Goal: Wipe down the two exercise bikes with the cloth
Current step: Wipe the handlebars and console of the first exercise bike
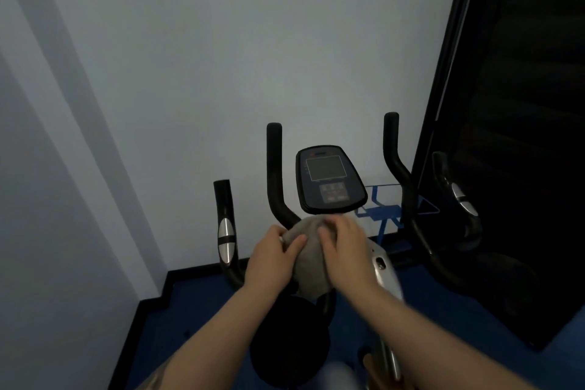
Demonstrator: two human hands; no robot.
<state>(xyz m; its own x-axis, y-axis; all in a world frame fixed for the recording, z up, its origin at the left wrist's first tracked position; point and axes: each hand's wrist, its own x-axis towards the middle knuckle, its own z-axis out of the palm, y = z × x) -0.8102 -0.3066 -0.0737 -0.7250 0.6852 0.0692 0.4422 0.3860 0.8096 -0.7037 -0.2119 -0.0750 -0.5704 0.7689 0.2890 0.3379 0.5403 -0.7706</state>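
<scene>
Both hands, left hand and right hand, grip the grey cloth (bunched) just near of the exercise bike's console.

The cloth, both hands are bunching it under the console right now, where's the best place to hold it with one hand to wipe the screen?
Grip the cloth at its bunched upper middle, coming from above and the near side. It sits draped below the console, so a top pinch probably leaves a loose pad for the tilted screen.
</scene>
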